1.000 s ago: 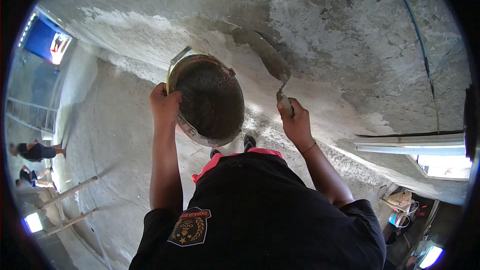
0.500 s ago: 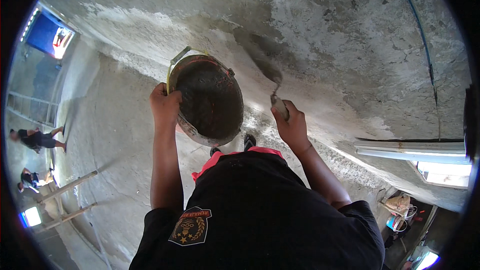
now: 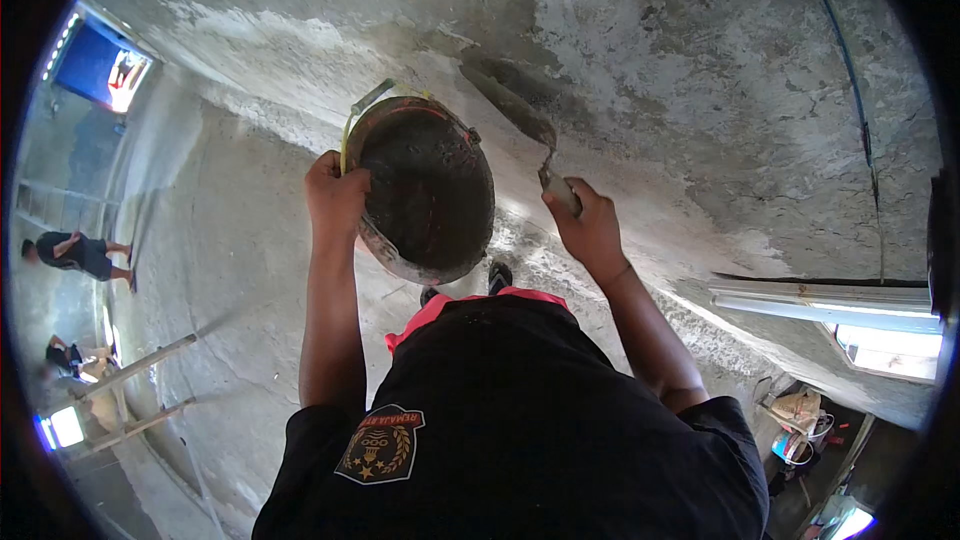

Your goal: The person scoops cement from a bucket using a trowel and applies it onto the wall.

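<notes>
Head view. The left hand [image 3: 337, 195] is closed on the left edge of the rim of a round bucket [image 3: 392, 262], thumb on the near face and fingers wrapped out of sight. The bucket is held in front of the body, tilted, with its mouth turned up toward the camera. Dark grey paste [image 3: 425, 195] coats the interior; its depth cannot be determined. The bail [image 3: 372, 97] stands at the upper left edge of the rim, its yellow length running down to the left hand; whether the fingers also clamp it cannot be determined.

The right hand [image 3: 592, 230] is closed around the handle of a trowel [image 3: 518, 112], to the right of the bucket and apart from it. The blade points up and left, along a damp, darker patch of the plastered wall [image 3: 690, 110]. Contact between blade and wall cannot be confirmed.

The shoes [image 3: 500, 278] show on the floor [image 3: 250, 270], just beyond the bucket's lower edge. A dark cable [image 3: 845, 50] hangs near the wall's right edge. At the floor's left edge, one person [image 3: 75, 255] is near wooden poles [image 3: 140, 367].
</notes>
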### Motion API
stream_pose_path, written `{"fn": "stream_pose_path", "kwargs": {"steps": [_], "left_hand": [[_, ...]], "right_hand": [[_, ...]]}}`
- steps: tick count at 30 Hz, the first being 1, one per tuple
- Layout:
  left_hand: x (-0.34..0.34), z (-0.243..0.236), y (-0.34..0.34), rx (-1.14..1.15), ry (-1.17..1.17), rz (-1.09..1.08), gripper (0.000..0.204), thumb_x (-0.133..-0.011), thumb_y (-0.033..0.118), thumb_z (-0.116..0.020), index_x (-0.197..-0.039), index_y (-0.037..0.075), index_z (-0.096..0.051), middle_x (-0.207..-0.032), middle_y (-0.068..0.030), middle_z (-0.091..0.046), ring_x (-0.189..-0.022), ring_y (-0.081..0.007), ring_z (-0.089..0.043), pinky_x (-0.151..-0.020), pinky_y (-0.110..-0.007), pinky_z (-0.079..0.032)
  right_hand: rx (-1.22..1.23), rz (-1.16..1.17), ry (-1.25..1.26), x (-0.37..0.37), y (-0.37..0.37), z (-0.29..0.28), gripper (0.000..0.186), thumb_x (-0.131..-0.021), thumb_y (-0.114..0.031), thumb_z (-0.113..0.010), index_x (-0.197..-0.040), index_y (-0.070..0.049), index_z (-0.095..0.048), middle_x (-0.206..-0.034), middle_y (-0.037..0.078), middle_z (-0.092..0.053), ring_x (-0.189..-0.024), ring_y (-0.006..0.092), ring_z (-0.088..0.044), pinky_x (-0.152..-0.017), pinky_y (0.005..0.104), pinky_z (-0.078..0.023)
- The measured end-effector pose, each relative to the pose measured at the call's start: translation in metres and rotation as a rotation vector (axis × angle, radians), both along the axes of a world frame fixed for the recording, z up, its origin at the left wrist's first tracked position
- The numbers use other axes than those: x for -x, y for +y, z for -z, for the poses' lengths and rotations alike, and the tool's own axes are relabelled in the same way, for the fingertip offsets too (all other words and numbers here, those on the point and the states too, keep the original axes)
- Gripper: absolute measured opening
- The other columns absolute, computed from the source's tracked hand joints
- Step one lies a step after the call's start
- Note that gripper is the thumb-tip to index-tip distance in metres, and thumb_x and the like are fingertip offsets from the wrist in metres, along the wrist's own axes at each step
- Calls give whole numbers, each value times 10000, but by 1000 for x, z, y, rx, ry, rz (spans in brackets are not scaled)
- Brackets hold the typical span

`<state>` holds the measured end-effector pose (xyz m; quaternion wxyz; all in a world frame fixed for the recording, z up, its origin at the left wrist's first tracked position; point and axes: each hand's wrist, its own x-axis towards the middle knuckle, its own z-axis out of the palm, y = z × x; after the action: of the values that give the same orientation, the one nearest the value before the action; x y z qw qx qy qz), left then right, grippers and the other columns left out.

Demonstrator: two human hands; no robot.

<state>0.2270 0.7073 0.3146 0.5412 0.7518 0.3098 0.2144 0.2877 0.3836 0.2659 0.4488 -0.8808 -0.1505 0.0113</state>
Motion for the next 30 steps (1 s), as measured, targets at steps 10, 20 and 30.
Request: {"fn": "stream_pose_path", "kwargs": {"steps": [10,20,30], "left_hand": [[3,-8,-5,-31,11,34,91,-647,-7,-606,-639,34,-525,-598,1,-517,-543,-75,-445,-484,-266,-340],[6,-11,-5,-131,63,154,66,-654,15,-621,-687,2,-566,-612,-36,-562,-556,-99,-496,-507,-279,-397],[18,-30,-28,-344,193,209,127,-640,19,-645,-720,-19,-554,-630,-117,-550,-599,-170,-510,-578,-345,-433]], "right_hand": [[-57,-3,121,22,-17,11,345,-898,-279,-685,-1080,12,-648,-807,231,-682,-767,371,-697,-675,377,-522],[436,-379,63,-14,-37,17,414,-791,-223,-764,-1108,-68,-547,-835,211,-671,-806,406,-673,-712,461,-523],[603,-626,-418,-32,-4,-29,398,-823,-154,-679,-1214,-141,-607,-1076,129,-627,-873,309,-665,-707,409,-541]]}}
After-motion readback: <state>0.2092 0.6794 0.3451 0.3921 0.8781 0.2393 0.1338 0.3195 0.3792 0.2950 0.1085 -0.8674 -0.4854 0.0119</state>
